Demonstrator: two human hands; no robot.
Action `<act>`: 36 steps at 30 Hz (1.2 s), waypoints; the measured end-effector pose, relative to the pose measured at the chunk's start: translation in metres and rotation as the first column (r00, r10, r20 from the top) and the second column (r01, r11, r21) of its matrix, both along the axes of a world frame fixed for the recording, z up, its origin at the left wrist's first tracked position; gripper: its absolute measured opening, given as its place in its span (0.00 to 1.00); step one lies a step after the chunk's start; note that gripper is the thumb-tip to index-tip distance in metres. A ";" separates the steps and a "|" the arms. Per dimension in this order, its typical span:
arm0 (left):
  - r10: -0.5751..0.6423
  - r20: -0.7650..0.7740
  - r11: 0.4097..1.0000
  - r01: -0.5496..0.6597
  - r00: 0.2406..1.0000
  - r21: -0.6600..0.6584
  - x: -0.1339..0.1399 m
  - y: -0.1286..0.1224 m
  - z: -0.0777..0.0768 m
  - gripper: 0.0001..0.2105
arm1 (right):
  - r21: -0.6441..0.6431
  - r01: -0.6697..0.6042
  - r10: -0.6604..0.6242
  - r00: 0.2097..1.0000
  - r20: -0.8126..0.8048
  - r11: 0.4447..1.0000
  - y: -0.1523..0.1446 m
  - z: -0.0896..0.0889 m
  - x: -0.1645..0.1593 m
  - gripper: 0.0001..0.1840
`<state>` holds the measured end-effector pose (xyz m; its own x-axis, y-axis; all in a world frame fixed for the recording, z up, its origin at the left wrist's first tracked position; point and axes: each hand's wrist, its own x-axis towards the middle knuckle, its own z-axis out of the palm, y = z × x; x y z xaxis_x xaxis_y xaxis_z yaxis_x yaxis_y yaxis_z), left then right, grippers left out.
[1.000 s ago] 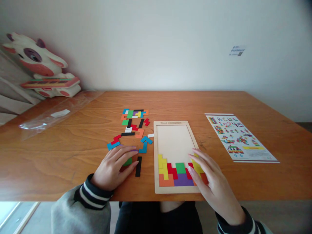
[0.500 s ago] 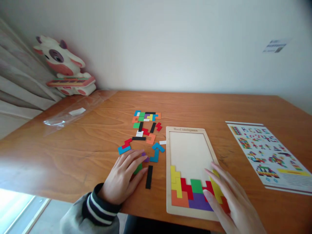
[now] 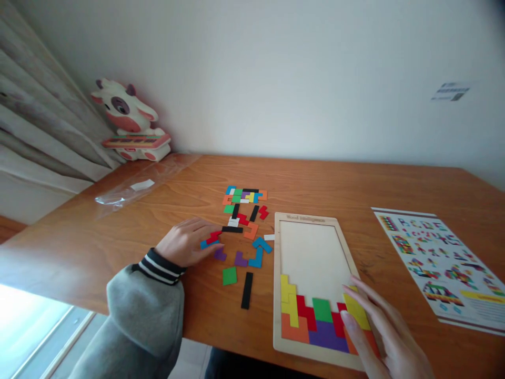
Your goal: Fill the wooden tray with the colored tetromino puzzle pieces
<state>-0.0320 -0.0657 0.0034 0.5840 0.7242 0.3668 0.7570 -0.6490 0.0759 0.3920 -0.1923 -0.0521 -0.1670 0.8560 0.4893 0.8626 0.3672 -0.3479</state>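
Observation:
My left hand point(image 3: 188, 243) rests low over the table, thumb and fingers apart around a red zigzag piece point(image 3: 213, 237) and a blue piece point(image 3: 206, 244); the fingertips partly cover them. Just right of its thumb lie two purple pieces point(image 3: 241, 259), and a green square point(image 3: 229, 276) sits nearer me. My right hand point(image 3: 389, 331) lies open at the right edge of the wooden puzzle board point(image 3: 278, 295), fingertips over a yellow piece point(image 3: 358, 311). Yellow, orange, red, green and purple pieces fill the board's near end. Its far part shows bare wood.
Several loose pieces, among them a black bar point(image 3: 246, 290) and a blue angle piece point(image 3: 256, 258), lie left of the board. A printed pattern sheet point(image 3: 437, 263) is at the right. A clear plastic bag point(image 3: 158, 176) and a toy cow point(image 3: 132, 118) are at the back left.
My left hand has moved left and away from me, off the green square to the red and blue pieces. The right hand stays at the board. The view has shifted slightly.

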 end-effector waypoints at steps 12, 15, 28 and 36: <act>-0.014 0.138 1.000 0.017 0.990 -0.023 -0.022 -0.021 -0.025 0.16 | -0.045 0.011 -0.013 0.998 -0.056 0.999 -0.001 -0.001 -0.001 0.21; -0.019 0.177 0.999 0.025 0.984 -0.031 -0.020 -0.022 -0.024 0.16 | -0.047 0.011 -0.014 0.998 -0.064 0.999 -0.002 -0.001 -0.002 0.21; 0.131 0.250 0.986 -0.100 0.959 -0.133 -0.024 -0.024 -0.032 0.17 | -0.056 0.049 -0.053 0.996 -0.073 0.997 -0.003 0.005 -0.009 0.19; 0.100 0.212 0.991 -0.078 0.972 -0.112 -0.024 -0.020 -0.031 0.16 | -0.065 0.048 -0.054 0.995 -0.080 0.997 -0.004 0.005 -0.008 0.18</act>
<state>-0.0561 -0.0861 -0.0274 0.4303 0.8099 0.3987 0.7696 -0.5599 0.3068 0.3842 -0.1960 -0.0475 -0.0840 0.8917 0.4447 0.8473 0.2988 -0.4390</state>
